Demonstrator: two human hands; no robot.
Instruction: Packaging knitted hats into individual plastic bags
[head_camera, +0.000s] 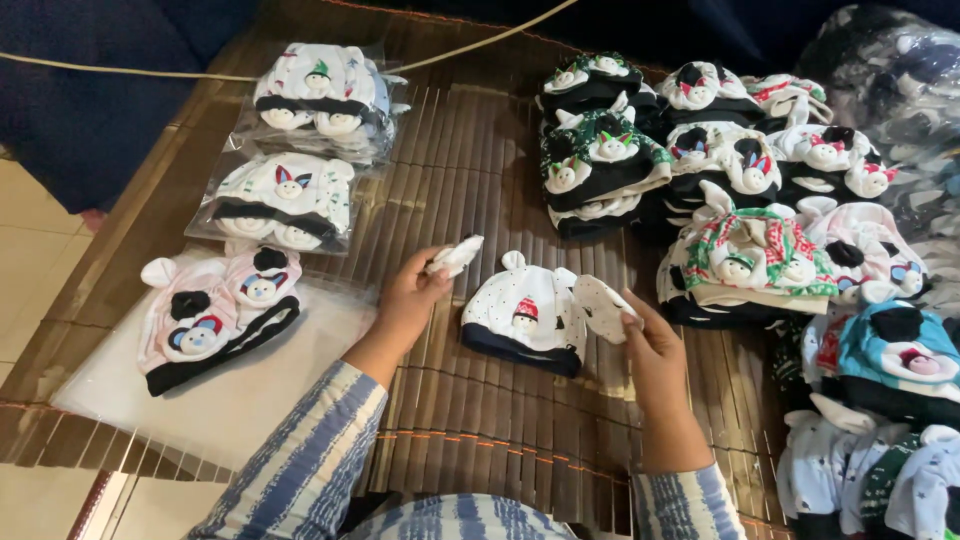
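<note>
White dotted baby cap (525, 320) lying flat on the bamboo mat (470, 200), between both hands; dark brim toward the wearer, rounded crown and small ear away, long axis running left to right along the brim. Left hand (410, 295) closed on a small white mitten (455, 255), lifted just left of the cap. Right hand (655, 350) pinching a second dotted mitten (603, 308) at the cap's right edge. Bagged caps (320, 95) stacked upper left, pink cap set (215, 305) on clear plastic, loose cap piles (740, 170) at right

Soft even indoor light, faint shadows, slightly blurred edges
</note>
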